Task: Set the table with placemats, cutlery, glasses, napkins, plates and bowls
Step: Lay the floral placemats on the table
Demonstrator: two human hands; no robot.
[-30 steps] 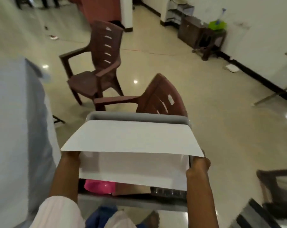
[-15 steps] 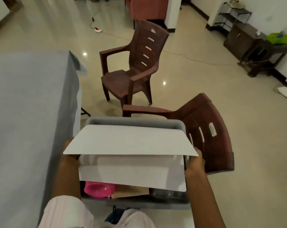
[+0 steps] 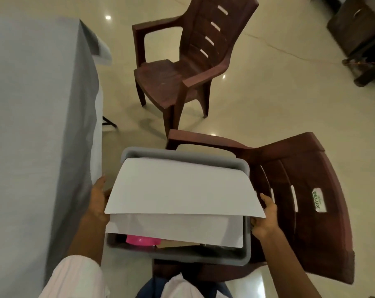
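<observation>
Head view: a grey tub (image 3: 182,259) sits low in the picture at 6 o'clock, over the seat of the near brown chair (image 3: 300,201), whose back lies at 4 o'clock. Whether the tub rests on the seat cannot be told. Two white placemats (image 3: 182,190) lie across the top of the tub, the upper one curling over its far rim. Under their near edge a pink bowl (image 3: 142,240) shows inside the tub at 7 o'clock.

The right hand (image 3: 266,218) grips the tub's right rim, its fingers curled round it. The left hand (image 3: 98,198) lies against the tub's left side, its fingers hidden behind the placemats, so its grip cannot be told.

The table (image 3: 31,125), under a grey cloth, fills 9 o'clock. A second brown chair (image 3: 182,67) stands upright at 12 o'clock.
</observation>
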